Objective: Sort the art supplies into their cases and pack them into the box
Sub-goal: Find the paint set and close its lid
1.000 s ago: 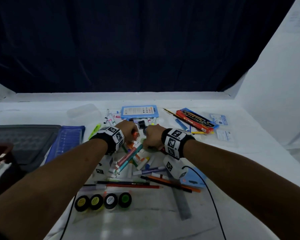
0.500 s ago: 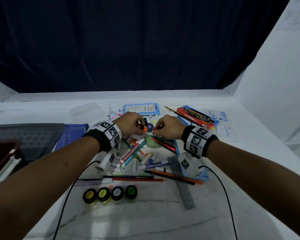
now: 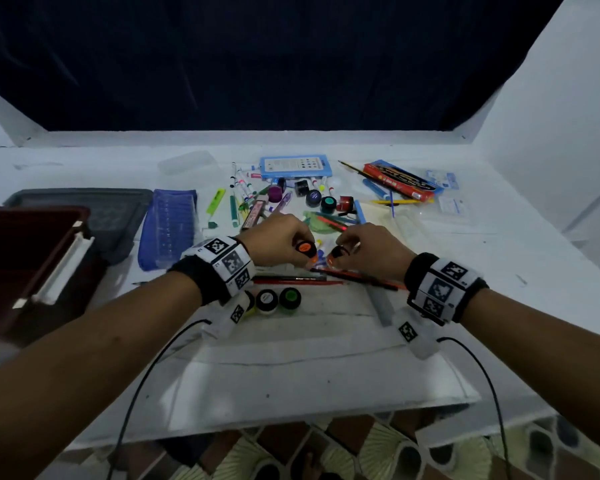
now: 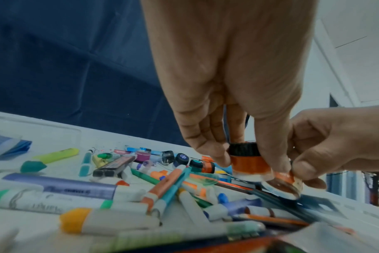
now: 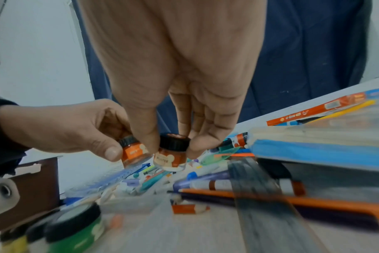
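Observation:
My left hand (image 3: 293, 253) pinches a small orange paint jar (image 3: 305, 248) with a black cap, held just above the pile of markers (image 4: 110, 190). My right hand (image 3: 344, 255) pinches a second, darker orange paint jar (image 3: 336, 252), tilted, with its base almost touching the first jar. The left wrist view shows the left jar (image 4: 247, 160) upright between thumb and fingers and the right jar (image 4: 286, 184) beside it. In the right wrist view both jars (image 5: 173, 150) (image 5: 132, 150) sit side by side.
A row of paint jars (image 3: 278, 298) stands near me, beside pencils and a grey ruler (image 3: 378, 299). More jars (image 3: 312, 197) lie behind. A blue case (image 3: 168, 228), grey tray (image 3: 84, 202) and dark red box (image 3: 25, 265) are at left; a red pencil box (image 3: 399, 181) at right.
Both hands drew back out of the pile toward me, each carrying a small paint jar, and now hold them close together near the jar row.

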